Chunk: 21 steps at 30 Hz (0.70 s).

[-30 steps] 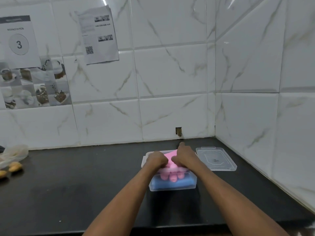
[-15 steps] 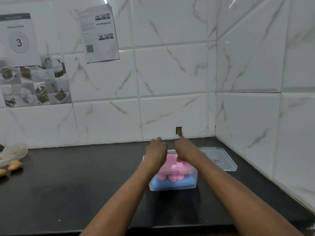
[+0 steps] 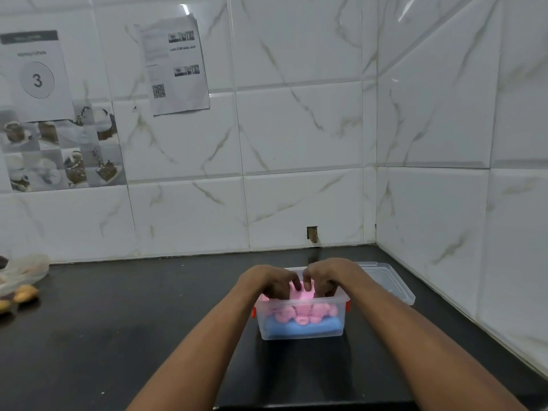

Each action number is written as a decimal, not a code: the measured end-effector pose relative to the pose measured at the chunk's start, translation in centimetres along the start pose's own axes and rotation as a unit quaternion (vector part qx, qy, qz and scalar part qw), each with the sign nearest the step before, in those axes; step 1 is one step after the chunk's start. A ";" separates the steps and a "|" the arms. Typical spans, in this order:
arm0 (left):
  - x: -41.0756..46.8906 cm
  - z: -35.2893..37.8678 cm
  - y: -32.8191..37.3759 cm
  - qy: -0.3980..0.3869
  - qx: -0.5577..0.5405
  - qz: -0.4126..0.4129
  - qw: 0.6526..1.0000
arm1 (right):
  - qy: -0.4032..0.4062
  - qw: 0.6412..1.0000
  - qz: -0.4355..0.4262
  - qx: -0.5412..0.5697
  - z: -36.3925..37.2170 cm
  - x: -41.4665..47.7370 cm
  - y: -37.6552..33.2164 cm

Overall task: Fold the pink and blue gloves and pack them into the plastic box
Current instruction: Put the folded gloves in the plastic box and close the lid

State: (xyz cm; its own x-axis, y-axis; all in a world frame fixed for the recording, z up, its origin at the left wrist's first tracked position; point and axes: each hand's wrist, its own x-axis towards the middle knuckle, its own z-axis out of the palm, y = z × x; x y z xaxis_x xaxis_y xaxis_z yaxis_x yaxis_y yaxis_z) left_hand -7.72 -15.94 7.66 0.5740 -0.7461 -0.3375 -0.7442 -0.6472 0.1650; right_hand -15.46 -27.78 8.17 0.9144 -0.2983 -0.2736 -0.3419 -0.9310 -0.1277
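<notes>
Risk: the soft pink rubber glove (image 3: 301, 293) looked bulky and could spring back above the rim of the clear plastic box (image 3: 301, 332), probably blocking the clear flat lid (image 3: 391, 280) lying at 2 o'clock on the black counter (image 3: 118, 336). Left hand (image 3: 268, 280) curled, fingers pinching the pink glove. Right hand (image 3: 329, 275) likewise curled, pressing it down. Folded blue glove (image 3: 299, 327) lay underneath, inside the box.

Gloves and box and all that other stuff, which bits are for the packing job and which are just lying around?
For the job:
pink glove
blue glove
plastic box
lid
left hand
right hand

Just lying about:
plastic bag
small brown lumps, maybe food
wall papers
</notes>
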 end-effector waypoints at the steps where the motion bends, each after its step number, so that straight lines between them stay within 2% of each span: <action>1: -0.2 -0.1 -0.1 -0.003 -0.004 0.008 1.000 | 0.008 1.000 -0.005 0.006 0.1 0.0 0.1; 3: -0.9 -0.6 -0.6 0.001 -0.011 0.033 0.999 | 0.022 1.000 -0.016 0.004 0.3 -0.2 0.3; 5: -1.7 -0.9 -1.3 0.047 -0.007 0.054 0.997 | 0.039 0.999 -0.025 -0.003 0.4 -0.2 0.5; 7: -2.2 -0.5 -1.9 0.097 0.023 0.061 0.993 | 0.054 0.998 -0.033 -0.012 0.6 -0.3 0.4; 10: -2.2 0.5 -1.8 0.117 0.049 0.057 0.990 | 0.081 0.996 -0.042 -0.004 0.5 -0.9 0.3; 12: -2.1 0.4 -1.9 0.136 0.038 0.063 0.988 | 0.164 0.984 -0.065 0.032 0.2 -1.7 1.0; 14: -2.2 0.1 -2.3 0.200 -0.006 0.082 0.976 | 0.296 0.947 -0.071 0.097 -0.2 -2.7 2.7; 15: -2.2 0.2 -2.5 0.255 -0.045 0.094 0.961 | 0.357 0.924 -0.052 0.124 -0.3 -3.1 4.2; 17: -2.7 1.1 -3.3 0.389 -0.144 0.104 0.904 | 0.428 0.892 0.034 0.141 0.1 -3.6 7.4; 19: -2.9 2.8 -4.5 0.502 -0.269 0.093 0.817 | 0.422 0.880 0.150 0.154 1.5 -4.0 10.5; 21: -2.3 5.2 -5.8 0.561 -0.375 0.057 0.736 | 0.381 0.879 0.244 0.147 3.6 -3.9 13.0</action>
State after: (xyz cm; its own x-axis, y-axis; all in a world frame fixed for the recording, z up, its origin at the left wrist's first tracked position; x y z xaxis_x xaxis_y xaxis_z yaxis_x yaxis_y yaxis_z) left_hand -6.49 -9.66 2.62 0.7561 -0.1893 0.6265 -0.6533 -0.1598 0.7401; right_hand -24.28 -37.91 4.18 0.4840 -0.8062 0.3402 -0.6728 -0.5914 -0.4445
